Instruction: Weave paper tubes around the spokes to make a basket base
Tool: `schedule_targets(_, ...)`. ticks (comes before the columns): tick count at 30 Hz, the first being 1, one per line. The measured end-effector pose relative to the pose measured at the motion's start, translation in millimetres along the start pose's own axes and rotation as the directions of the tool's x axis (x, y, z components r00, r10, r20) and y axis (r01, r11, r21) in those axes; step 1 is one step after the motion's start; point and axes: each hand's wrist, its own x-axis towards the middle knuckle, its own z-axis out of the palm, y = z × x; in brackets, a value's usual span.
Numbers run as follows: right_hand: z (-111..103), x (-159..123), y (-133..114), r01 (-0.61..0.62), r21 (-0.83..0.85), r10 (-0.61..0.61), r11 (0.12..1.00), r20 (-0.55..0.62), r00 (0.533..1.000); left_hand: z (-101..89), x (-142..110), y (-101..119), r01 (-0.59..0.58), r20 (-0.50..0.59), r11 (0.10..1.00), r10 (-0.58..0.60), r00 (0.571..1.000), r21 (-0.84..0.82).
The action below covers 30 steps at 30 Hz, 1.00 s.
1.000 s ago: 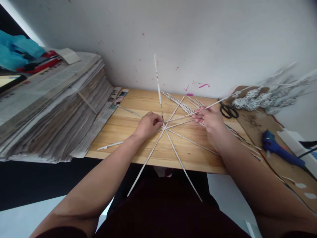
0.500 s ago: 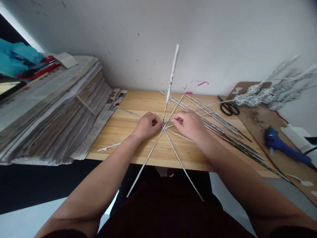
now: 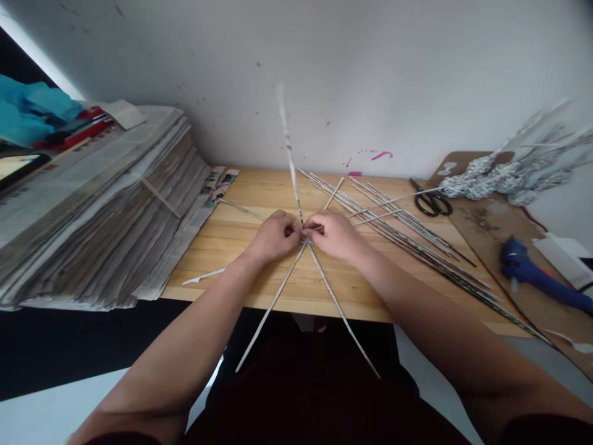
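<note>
The crossed sticks are being held at their centre, near the middle of the counter; the grip of the left hand is being drawn narrow around the crossing, and the crossing is being pinched by the fingertips of the right hand too, though exactly which stick is being caught by each is being hidden by the fingers.

The upright stick is being blurred at its tip, so sway is being suggested; if its foot is being bent too sharply, a crease or split could be caused in the thin roll; if the left pinch is being loosened, the spokes could be fanned unevenly.

The two near ends are being hung past the counter edge towards the lap, so the whole cross could be twisted by a knee or forearm; on the right, the far ends are being crossed over the loose sticks and reached towards the scissors, so a snag could be caused by a pull.
</note>
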Motion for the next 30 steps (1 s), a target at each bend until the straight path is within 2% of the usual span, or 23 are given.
schedule_targets(7,5,-2,4,-0.04,0.131,0.043,0.991,-0.021,0.999,0.6,1,3,0.0,0.001,0.999,0.0,1.0,0.034)
schedule_targets(12,5,0,0,-0.081,0.144,0.084,0.986,-0.019,0.996,-0.4,0,2,0.021,0.014,0.999,-0.021,1.0,0.042)
schedule_targets(17,7,-1,-3,-0.131,0.115,0.136,0.985,-0.036,0.99,-1.3,2,-1,0.014,0.047,1.0,-0.012,0.999,-0.027)
schedule_targets(22,11,-3,-3,-0.166,0.17,0.182,0.971,-0.085,0.98,-5.1,0,-2,-0.004,0.062,0.999,0.006,0.998,-0.033)
schedule_targets(25,11,-3,-5,-0.158,0.169,0.177,0.973,-0.104,0.979,-7.4,-7,0,-0.018,0.031,0.999,0.019,0.999,-0.046)
schedule_targets(30,8,-4,-5,-0.128,0.088,0.133,0.988,-0.053,0.99,-7.6,-22,3,-0.032,-0.045,0.999,0.03,0.999,-0.043)
